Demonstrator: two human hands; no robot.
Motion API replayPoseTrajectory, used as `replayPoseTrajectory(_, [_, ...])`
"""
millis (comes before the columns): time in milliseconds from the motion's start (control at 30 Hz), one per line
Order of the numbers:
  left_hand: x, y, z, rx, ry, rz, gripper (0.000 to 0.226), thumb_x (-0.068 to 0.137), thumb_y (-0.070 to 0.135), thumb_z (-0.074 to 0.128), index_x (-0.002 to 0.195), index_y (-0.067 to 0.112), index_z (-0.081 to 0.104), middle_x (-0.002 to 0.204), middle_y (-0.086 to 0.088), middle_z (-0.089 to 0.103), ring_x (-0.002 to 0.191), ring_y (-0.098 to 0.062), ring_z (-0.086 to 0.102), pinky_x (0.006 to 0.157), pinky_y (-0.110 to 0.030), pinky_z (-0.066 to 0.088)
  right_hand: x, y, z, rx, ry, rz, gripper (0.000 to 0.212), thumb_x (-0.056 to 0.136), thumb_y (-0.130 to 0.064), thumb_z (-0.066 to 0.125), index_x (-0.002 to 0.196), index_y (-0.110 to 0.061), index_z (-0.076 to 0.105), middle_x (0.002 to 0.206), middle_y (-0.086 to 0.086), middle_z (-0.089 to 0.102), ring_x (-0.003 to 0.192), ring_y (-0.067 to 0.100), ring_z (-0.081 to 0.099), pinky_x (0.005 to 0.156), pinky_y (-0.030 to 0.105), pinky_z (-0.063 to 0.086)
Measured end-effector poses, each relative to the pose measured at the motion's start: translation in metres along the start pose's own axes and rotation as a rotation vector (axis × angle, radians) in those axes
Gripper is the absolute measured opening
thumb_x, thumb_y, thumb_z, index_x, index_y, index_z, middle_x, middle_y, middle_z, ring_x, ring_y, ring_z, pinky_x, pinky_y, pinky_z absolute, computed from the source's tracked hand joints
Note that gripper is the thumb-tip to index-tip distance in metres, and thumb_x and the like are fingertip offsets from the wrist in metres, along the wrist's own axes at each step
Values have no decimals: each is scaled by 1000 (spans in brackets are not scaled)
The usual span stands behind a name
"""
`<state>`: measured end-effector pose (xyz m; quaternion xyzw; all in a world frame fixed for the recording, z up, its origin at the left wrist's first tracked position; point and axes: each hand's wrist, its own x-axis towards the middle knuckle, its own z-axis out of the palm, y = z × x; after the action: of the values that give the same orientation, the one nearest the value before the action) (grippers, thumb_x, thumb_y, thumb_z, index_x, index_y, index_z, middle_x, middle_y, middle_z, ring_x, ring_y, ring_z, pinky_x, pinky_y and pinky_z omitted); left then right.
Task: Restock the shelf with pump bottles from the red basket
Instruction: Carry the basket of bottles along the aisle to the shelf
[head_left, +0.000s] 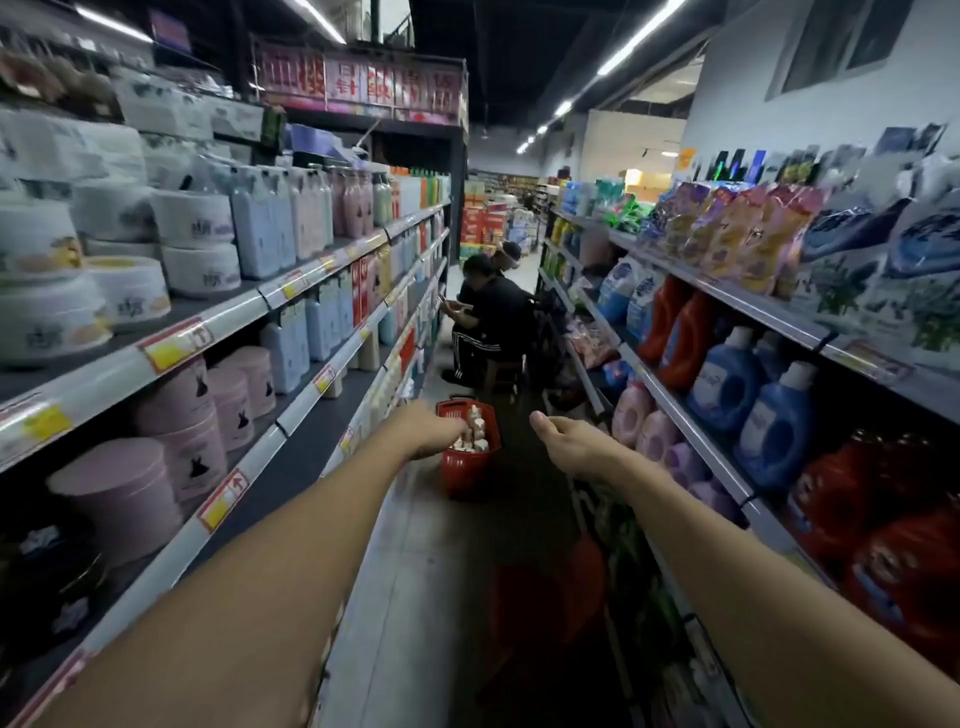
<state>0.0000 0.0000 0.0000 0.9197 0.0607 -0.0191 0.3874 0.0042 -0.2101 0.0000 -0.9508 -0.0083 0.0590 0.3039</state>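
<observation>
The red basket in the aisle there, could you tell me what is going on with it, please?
A person is reaching both arms toward the red basket, which stands on the aisle floor with pump bottles in it. The left hand is at the basket's rim; the right hand hangs relaxed beside it, holding nothing. No bottle is visibly lifted out.

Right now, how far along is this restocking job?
Barely begun, it seems. The red basket on the aisle floor holds many pump bottles. The left hand reaches toward them; whether it grips one is unclear. The right hand is empty. Left: carrying bottles to the shelf.
</observation>
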Motion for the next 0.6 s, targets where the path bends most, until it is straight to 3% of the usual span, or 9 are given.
replayPoseTrajectory(200, [116,-12,-3,-145,56,2,30,85,35,63,66,17,50,67,-1,48,71,-22,51,64,-33,38,97,-21,14,357,101,88,65,102,-60,34,150,-17,43,152,9,48,138,29,47,108,42,39])
replayPoseTrajectory(267, [164,-16,4,-188,42,2,24,85,37,66,85,14,63,77,0,55,84,-25,58,74,-37,48,140,-15,25,552,108,161,64,101,-60,37,150,-20,42,150,9,49,134,32,49,102,48,44])
replayPoseTrajectory(367, [246,-21,16,-247,-4,-13,30,88,42,65,106,19,59,83,-2,56,83,-25,55,68,-33,43,212,1,43,808,122,228,63,100,-59,42,151,-22,39,152,10,46,136,33,47,103,52,46])
replayPoseTrajectory(500, [357,-20,33,-300,-8,-31,31,92,40,65,115,21,55,103,-7,60,95,-26,58,74,-36,47,321,22,51,932,150,240,58,102,-52,44,150,-20,41,148,12,48,133,33,50,105,56,47])
replayPoseTrajectory(600, [430,-12,40,-318,-25,-77,28,93,37,65,114,22,54,106,-9,61,92,-25,57,77,-39,49,398,27,45,956,150,283,54,103,-48,45,148,-19,43,142,11,53,130,32,52,104,54,48])
